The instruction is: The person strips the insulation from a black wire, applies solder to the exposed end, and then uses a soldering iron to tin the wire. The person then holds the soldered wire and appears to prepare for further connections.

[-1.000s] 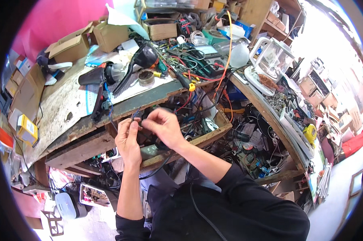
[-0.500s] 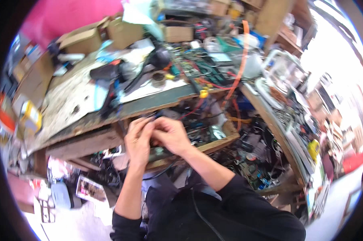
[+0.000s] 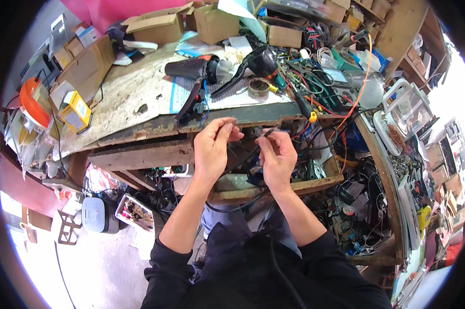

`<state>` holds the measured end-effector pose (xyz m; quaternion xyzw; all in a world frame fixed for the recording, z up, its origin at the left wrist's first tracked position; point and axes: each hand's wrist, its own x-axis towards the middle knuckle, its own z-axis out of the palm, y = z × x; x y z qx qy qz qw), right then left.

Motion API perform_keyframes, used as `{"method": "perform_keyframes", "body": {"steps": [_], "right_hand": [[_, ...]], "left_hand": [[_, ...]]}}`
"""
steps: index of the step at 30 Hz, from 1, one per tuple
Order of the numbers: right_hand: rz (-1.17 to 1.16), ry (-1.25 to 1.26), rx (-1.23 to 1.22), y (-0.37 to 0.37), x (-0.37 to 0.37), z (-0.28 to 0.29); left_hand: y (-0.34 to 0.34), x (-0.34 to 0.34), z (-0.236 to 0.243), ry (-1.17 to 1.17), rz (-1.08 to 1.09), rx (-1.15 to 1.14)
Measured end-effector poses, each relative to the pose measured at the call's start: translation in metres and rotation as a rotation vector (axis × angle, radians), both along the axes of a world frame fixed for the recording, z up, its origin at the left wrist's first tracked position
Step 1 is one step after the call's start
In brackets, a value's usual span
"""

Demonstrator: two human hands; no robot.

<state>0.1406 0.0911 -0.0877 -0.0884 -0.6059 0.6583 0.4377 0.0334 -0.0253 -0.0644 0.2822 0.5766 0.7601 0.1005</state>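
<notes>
Over the pulled-out drawer [image 3: 315, 183], my two hands are held apart. My right hand [image 3: 277, 158] pinches a black cable [image 3: 249, 157] between thumb and fingers, close to its upper end. That cable runs down and left across the drawer. To the left, my left hand [image 3: 213, 149] has its thumb pressed to its bent fingers; whatever they may hold is too small to make out. On the bench edge above lies a dark hairdryer-like tool [image 3: 188, 69] with its handle pointing down, beside a second black handled device [image 3: 260, 62].
Beyond the hands stands the cluttered bench [image 3: 134, 110] with a round tin [image 3: 258, 87], cardboard boxes [image 3: 217, 23] and tangled wires. An orange cord [image 3: 367, 77] arches at the right. Below it, a wooden bin [image 3: 382, 206] holds cables and parts. A yellow box [image 3: 75, 110] stands left.
My hands were together and have separated, the right one moving right with the cable. The view has shifted, so the bench sits further right in the picture.
</notes>
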Motion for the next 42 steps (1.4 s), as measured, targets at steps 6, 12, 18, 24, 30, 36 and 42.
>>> {"method": "perform_keyframes", "body": {"steps": [6,12,18,24,30,36,42], "right_hand": [[0.328,0.069,-0.319,0.012,-0.005,0.002],[0.308,0.26,-0.388,0.018,-0.002,0.028],[-0.037,0.214,0.337,0.038,0.004,0.057],[0.088,-0.023,0.68,0.004,0.007,0.034],[0.323,-0.211,0.078,-0.006,-0.005,0.007],[0.414,-0.206,-0.119,0.011,-0.002,-0.004],[0.464,-0.282,-0.082,0.009,0.0,-0.002]], "left_hand": [[-0.016,-0.01,-0.006,0.01,-0.099,-0.055],[-0.034,-0.026,0.002,-0.06,-0.218,-0.062],[-0.027,-0.032,0.002,-0.014,-0.138,-0.037],[-0.01,-0.017,-0.004,0.013,0.035,0.004],[-0.01,0.009,-0.034,0.076,0.151,-0.038],[-0.001,0.016,-0.031,-0.107,0.145,0.069],[-0.001,0.023,-0.04,-0.044,0.135,0.054]]}}
